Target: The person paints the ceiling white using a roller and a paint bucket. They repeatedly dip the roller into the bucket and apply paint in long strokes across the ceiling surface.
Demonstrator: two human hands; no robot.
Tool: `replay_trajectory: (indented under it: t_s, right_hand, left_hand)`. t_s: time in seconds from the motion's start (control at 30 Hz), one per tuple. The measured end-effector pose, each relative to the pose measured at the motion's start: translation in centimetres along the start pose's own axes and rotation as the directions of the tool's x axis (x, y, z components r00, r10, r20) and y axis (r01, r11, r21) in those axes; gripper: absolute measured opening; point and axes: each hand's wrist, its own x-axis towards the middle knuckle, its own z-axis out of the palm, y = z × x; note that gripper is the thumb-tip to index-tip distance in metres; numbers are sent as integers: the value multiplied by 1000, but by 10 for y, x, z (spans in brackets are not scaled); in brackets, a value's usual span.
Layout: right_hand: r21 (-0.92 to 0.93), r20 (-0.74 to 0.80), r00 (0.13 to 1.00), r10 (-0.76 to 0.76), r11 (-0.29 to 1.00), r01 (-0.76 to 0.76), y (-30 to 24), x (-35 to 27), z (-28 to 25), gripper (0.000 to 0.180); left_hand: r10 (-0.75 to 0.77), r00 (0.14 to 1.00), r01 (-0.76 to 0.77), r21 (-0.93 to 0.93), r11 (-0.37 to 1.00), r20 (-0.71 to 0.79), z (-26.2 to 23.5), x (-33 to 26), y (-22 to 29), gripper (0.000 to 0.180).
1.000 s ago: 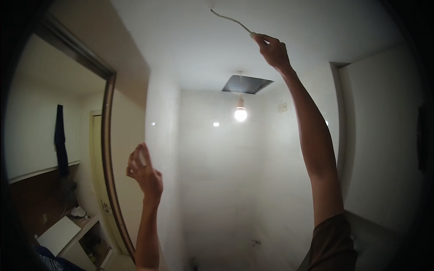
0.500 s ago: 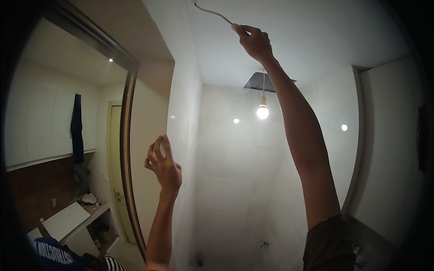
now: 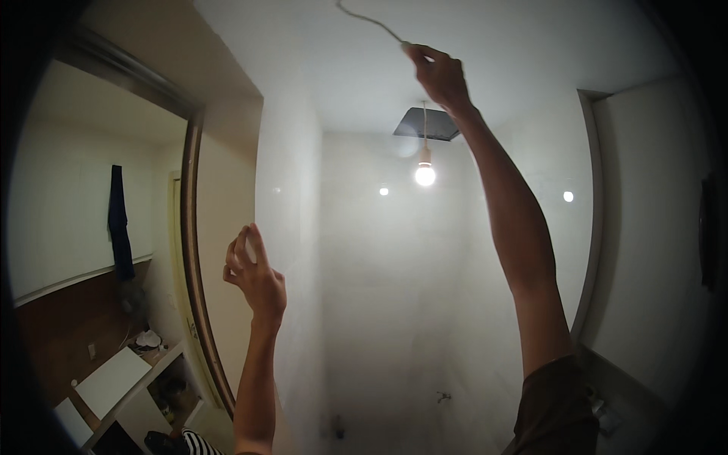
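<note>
Raised high toward the ceiling, my right hand (image 3: 441,77) pinches the end of a thin pale cable (image 3: 371,20) that runs up and leftward out of view. My left hand (image 3: 258,277) is held up lower down, in front of the pale wall edge beside the doorway. Its fingertips and thumb come together at the top, and I cannot make out whether something small is between them. Beyond my right wrist a lit bulb (image 3: 425,175) hangs on a cord from a dark square opening (image 3: 426,124) in the ceiling.
A dark door frame (image 3: 191,250) stands at the left, with a room behind it holding a counter (image 3: 114,383) and hanging dark cloth (image 3: 119,220). Striped fabric (image 3: 199,443) shows at the bottom. A tap (image 3: 444,396) juts from the far wall; a pale panel (image 3: 652,243) stands right.
The view has shifted a little, so the doorway and bulb sit further left. A blue cap at the lower left has left the view. My right hand keeps its grip on the cable.
</note>
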Motion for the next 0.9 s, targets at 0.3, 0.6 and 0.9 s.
replay_trajectory:
  t_s: [0.3,0.6,0.9]
  right_hand:
    - [-35,91,973,210,978,-207,18,17,-7,44]
    - [-87,-45,946,320,943,-323,177,-17,-135,53]
    - [-149,-106,956,272,947,-286,233,-36,-196,57]
  left_hand:
    - [16,1000,-17,48,999,24,6,0,-4,99]
    - [40,999,-38,78,996,-19,14,1,-4,100]
    - [46,997,-41,98,994,-55,22,1,-4,101]
